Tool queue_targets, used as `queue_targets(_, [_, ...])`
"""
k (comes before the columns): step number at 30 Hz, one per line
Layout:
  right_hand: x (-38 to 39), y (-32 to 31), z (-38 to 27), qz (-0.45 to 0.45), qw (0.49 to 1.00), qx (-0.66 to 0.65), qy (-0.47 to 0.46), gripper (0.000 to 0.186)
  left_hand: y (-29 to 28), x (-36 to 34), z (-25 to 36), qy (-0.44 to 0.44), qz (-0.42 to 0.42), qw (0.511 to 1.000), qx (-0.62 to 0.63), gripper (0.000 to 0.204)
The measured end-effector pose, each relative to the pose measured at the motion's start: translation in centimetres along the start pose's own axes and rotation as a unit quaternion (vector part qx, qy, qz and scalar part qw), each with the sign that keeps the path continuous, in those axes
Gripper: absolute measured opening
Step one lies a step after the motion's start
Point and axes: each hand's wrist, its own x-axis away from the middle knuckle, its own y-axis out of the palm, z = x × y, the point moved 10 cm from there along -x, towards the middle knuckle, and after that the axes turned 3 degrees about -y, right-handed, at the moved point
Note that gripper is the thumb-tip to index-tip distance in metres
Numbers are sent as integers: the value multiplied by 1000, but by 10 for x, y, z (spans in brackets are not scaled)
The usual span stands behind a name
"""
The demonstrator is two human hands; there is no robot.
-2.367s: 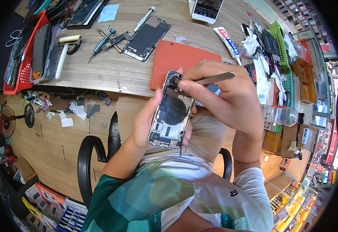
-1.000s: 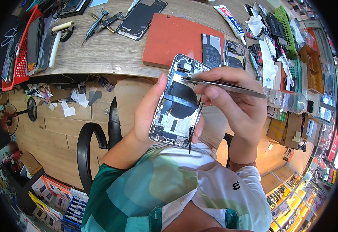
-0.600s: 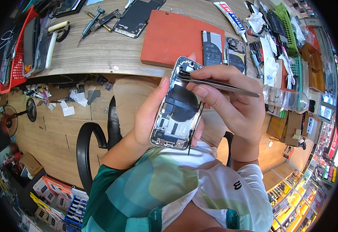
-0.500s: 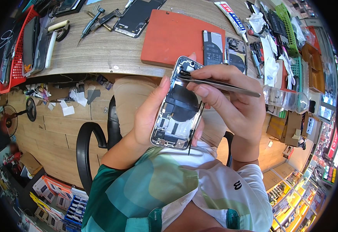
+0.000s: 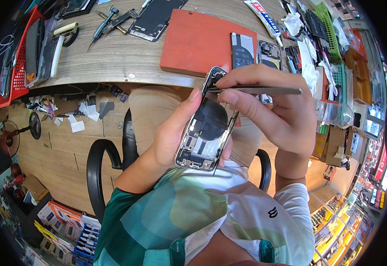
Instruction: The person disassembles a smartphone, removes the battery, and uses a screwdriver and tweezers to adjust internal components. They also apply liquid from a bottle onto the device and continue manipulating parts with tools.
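Note:
My left hand (image 5: 171, 133) cradles an opened phone (image 5: 207, 126) from below and the left, its inner parts and a round black coil facing up. My right hand (image 5: 273, 111) pinches metal tweezers (image 5: 264, 90), their tips at the phone's upper edge near the camera corner. Both hands are held over my lap, in front of the wooden bench (image 5: 114, 57).
An orange work mat (image 5: 198, 40) lies on the bench with two phone parts (image 5: 243, 48) at its right. A dark screen panel (image 5: 156, 17), screwdrivers (image 5: 107, 22), a glue tube (image 5: 264, 17) and a red basket (image 5: 18, 53) lie around. A black chair (image 5: 96, 168) is under me.
The phone and both hands have stayed together; earlier the phone was lifted slightly and the view tilted down from the bench. The tweezers' tips remain at the phone's top edge.

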Motion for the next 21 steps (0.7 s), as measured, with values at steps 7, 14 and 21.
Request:
queue_targets(7, [-15, -2, 5, -52, 998, -32, 12, 15, 5, 3, 0, -19, 1, 1000, 12, 69])
queue_targets(14, [-17, -1, 1, -70, 997, -21, 1, 13, 4, 4, -5, -57, -3, 998, -23, 85])
queue_targets(21, [-18, -2, -7, -79, 996, -1, -40, 13, 4, 6, -9, -76, -23, 997, 0, 88])
